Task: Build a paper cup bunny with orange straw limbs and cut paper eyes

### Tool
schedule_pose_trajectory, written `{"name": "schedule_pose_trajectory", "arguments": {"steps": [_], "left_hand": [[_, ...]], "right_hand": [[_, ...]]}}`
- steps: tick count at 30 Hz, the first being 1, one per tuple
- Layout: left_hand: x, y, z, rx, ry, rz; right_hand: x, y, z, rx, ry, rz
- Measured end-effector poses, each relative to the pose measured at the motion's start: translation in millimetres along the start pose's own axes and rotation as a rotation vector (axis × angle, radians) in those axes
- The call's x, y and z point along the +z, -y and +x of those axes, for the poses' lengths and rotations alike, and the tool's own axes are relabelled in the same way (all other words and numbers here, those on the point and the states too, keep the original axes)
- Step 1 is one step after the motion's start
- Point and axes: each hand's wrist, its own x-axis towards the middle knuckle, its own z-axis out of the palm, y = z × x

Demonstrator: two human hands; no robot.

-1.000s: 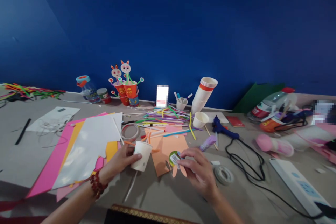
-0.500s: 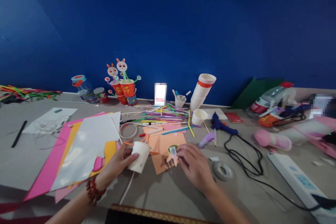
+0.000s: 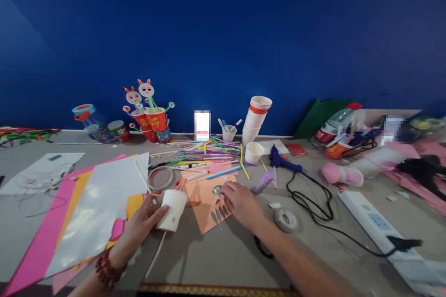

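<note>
My left hand (image 3: 148, 218) is wrapped around an inverted-looking white paper cup (image 3: 173, 209), tilted above the table, with orange straws (image 3: 183, 185) at its upper end and a white straw (image 3: 155, 253) running down below it. The fingers of my right hand (image 3: 240, 202) are closed at the edge of a small green round piece (image 3: 216, 190) that bears a white label. This piece is over an orange paper sheet (image 3: 200, 204) with several leaf-shaped cut-out holes. My fingertips are partly hidden.
Several straws (image 3: 205, 151) lie behind the paper. On the right are a purple glue stick (image 3: 263, 183), a tape roll (image 3: 286, 219), a glue gun (image 3: 284, 161) with its cable and a power strip (image 3: 376, 222). Coloured sheets (image 3: 94, 213) lie left; stacked cups (image 3: 256, 118) stand behind.
My right hand has shifted up and left over the orange sheet with the green piece, uncovering more leaf-shaped holes. My left hand keeps its hold on the cup. The view has turned rightward.
</note>
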Motion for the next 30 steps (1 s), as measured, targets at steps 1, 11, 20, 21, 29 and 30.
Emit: {"name": "schedule_pose_trajectory", "arguments": {"steps": [1,11,20,21,29,30], "left_hand": [[-1.2,0,0,-0.006,0.0,-0.006],[-3.0,-4,1,-0.029,0.092,0.045],[8.2,-2,0,0.049,0.066,-0.004],[9.9,-1,-3,0.06,0.075,-0.007],[19.6,10,-27,0.168,0.285,-0.131],[21.2,11,-28,0.167,0.306,-0.15]], "right_hand": [[-1,1,-3,0.009,0.01,-0.01],[-41,-3,-81,0.083,-0.147,0.122],[-50,-49,-163,0.37,-0.398,-0.192],[-50,-47,-160,0.359,-0.4,-0.188],[-34,-13,-97,0.175,-0.313,0.044],[-32,-8,-91,0.172,-0.302,0.076]]}}
